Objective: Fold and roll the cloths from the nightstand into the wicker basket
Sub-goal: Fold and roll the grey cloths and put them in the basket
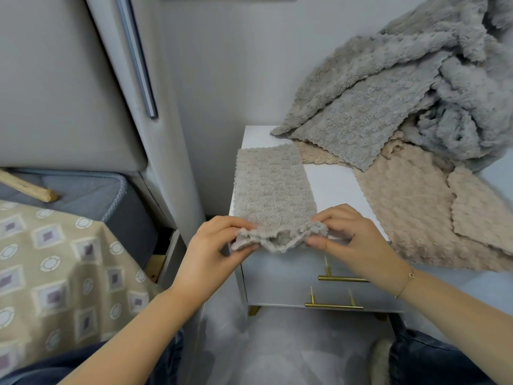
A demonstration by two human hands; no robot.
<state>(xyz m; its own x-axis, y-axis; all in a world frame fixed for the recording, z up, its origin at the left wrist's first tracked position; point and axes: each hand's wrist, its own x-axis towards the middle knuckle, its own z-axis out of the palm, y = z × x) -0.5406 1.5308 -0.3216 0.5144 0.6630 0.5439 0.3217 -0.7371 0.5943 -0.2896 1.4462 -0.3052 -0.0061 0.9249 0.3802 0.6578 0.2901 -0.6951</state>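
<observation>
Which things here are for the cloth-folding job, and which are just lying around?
For the job:
- folded grey-beige cloth, pinched at its near edge by left hand and right hand
- grey cloths
- beige cloths
- nightstand

Just lying around:
- patterned bedspread
- wooden stick
- brass drawer handles

Both forearms are bare, with no sleeves showing anywhere along them. The right wrist carries a thin gold chain bracelet [407,282] with a small ring-shaped charm on it, sitting just behind the right hand [358,240]. The left hand [211,257] and its wrist wear nothing, and no rings show on any finger. Well below the bracelet, at the bottom edge of the view, both legs are covered in dark blue jeans [424,359] with creased, gathered folds.
</observation>
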